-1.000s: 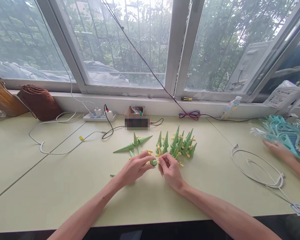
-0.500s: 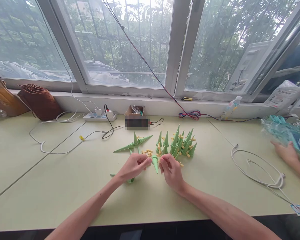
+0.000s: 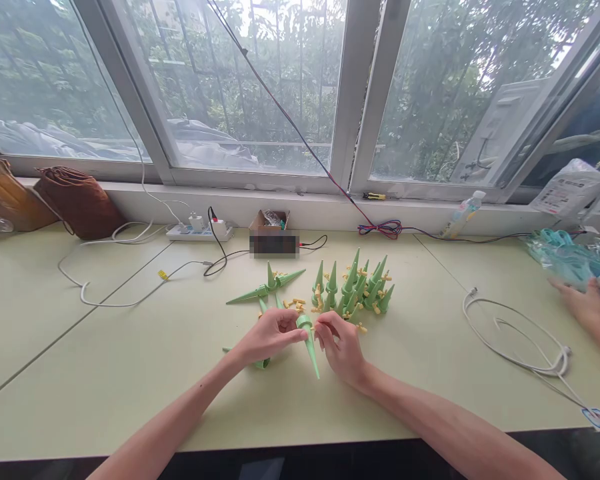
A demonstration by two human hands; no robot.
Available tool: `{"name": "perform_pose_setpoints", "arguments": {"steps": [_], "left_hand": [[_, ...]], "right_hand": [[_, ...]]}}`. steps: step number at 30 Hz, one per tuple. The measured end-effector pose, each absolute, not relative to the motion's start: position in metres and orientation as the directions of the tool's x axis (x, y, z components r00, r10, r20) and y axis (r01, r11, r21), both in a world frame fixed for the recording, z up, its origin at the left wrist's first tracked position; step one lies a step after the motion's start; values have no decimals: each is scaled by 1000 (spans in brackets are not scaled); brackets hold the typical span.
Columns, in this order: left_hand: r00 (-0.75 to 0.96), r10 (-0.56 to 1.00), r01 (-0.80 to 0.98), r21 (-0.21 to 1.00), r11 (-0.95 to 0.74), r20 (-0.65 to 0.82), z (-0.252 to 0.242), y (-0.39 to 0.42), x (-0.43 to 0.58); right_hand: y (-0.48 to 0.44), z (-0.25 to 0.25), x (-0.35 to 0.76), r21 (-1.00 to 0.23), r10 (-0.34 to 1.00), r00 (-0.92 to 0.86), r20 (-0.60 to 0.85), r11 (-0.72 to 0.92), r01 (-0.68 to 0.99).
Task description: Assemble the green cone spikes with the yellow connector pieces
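A green spike with a ring at its top is pinched in my left hand, its tip pointing down toward the table's front edge. My right hand is closed at the ring's right side, gripping a small yellow piece mostly hidden by the fingers. Behind my hands lie loose yellow pieces. Several green spikes with yellow pieces stand upright at the back right. More green spikes lie at the back left, and another green part is partly hidden below my left wrist.
A power strip, a small cardboard box and a bottle are along the window sill. White cables lie on the right. Another person's hand touches a plastic bag at the far right.
The green spike in my left hand has tilted and its tip now reaches nearer the front. My right hand has shifted slightly left. The other person's hand has moved a little right.
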State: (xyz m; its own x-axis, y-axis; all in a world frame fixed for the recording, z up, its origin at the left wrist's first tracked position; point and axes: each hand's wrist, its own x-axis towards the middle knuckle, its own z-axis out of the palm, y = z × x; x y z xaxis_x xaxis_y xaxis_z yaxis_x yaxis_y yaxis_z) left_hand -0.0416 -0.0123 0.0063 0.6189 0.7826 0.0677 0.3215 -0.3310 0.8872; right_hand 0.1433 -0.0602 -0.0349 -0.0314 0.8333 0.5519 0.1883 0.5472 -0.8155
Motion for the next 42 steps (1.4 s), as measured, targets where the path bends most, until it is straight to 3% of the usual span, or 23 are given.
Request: {"name": "perform_pose_setpoints", "arguments": {"steps": [13,42], "left_hand": [[529,775,433,676,-597,346,-6,-13,-41],[548,554,303,469,-830,627,-3,-19,-40]], "right_hand": [[-58,-35,143,-881,892,-42,450,452,139],[-61,-34,143,-859,864,-18,504,503,97]]}}
